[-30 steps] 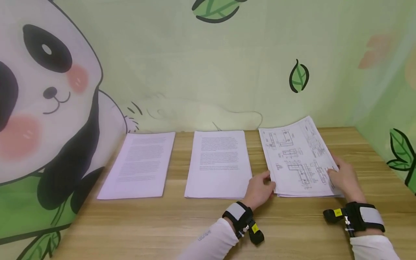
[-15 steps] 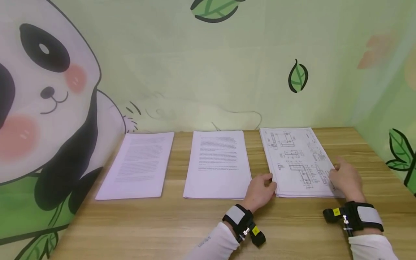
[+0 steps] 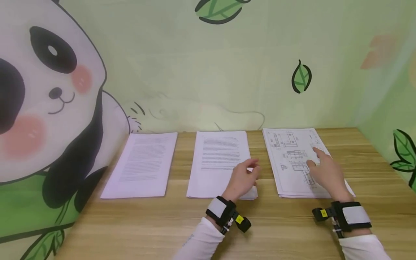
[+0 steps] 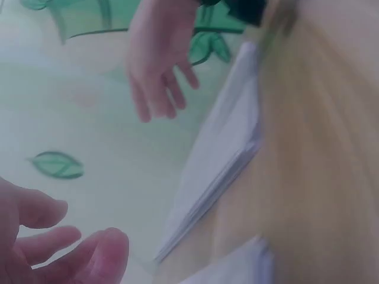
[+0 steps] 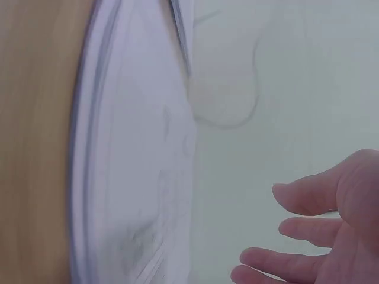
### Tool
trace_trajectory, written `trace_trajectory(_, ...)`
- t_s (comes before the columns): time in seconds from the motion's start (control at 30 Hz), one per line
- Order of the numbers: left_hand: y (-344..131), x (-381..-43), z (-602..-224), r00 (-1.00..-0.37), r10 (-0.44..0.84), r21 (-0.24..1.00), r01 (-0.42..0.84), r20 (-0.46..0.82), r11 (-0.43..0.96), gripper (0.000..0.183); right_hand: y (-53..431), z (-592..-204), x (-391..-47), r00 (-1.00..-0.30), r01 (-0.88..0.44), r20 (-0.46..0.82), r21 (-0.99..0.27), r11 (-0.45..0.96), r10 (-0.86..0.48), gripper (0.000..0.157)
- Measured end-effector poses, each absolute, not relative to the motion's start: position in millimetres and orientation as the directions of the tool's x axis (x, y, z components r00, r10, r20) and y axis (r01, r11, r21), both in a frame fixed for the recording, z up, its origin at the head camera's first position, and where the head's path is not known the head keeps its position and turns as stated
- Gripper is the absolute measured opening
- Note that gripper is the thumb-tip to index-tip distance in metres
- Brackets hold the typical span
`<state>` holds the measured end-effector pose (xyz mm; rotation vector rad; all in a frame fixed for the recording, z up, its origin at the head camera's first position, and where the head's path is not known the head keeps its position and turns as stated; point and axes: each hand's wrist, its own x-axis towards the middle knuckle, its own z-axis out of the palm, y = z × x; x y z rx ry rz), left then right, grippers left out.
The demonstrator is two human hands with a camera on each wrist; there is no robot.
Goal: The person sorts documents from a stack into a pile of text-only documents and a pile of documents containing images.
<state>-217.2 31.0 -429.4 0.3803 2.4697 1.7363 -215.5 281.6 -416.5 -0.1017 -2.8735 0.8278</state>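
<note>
My left hand (image 3: pixel 242 179) hovers above the lower right corner of the middle stack of printed text sheets (image 3: pixel 216 182), fingers loosely bent and holding nothing. Over the right stack, topped by a technical drawing (image 3: pixel 286 180), is my right hand (image 3: pixel 328 175), raised off the paper with relaxed, spread fingers. In the left wrist view the right hand (image 4: pixel 160 65) is seen clear of the drawing stack (image 4: pixel 219 142). The right wrist view shows the right hand's thumb and fingers (image 5: pixel 308 192) apart, with nothing between them.
A third stack of text sheets (image 3: pixel 139 166) lies at the left of the wooden table (image 3: pixel 136 227). Behind the table rises a pale green wall (image 3: pixel 162 65) painted with a panda and leaves. Both wrists wear strapped cameras (image 3: pixel 352 216).
The drawing sheet, lifted at its far edge a second ago, settled flat on the right stack. Both hands then let go of its sides, rose and shifted left.
</note>
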Motion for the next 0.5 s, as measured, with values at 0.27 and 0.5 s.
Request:
trace_trajectory(0.27, -42, -230, -405, -0.976, 0.14, 0.914, 0.206, 0.167, 0.349, 0.032, 225, -407, -216, -0.981, -0.117, 0.192, -0.572, 0.812, -0.007, 0.053)
trace_trajectory(0.5, -108, -234, -404, -0.99, -0.006, 0.907, 0.126, 0.14, 0.401, 0.034, 167, -411, -223, -0.975, -0.189, 0.211, -0.616, 0.764, -0.071, 0.051)
